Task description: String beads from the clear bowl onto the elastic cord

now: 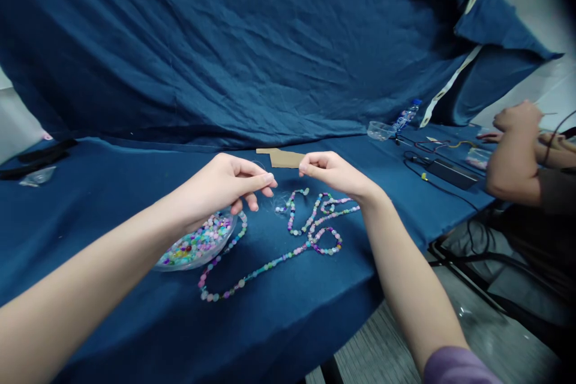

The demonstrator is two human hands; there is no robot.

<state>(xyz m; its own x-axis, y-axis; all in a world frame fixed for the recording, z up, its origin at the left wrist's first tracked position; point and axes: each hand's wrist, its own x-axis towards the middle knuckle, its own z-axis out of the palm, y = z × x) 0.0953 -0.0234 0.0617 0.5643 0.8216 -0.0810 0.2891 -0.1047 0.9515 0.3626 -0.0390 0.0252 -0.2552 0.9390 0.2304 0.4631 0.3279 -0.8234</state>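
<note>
Pinching hands (225, 183) (335, 173), two; bead strand (288, 240), one.

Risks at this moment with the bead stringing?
1. The left hand and right hand pinch something too thin to make out, probably thread; a slip could spill beads off the bead strand.
2. The left forearm hangs right over the bead dish; a nudge might tip it.
3. The strand's loop lies near the table's front edge and could slide off.

Matt blue cloth (279, 42) — glossy beads (288, 255), clear bowl (227, 235).
</note>
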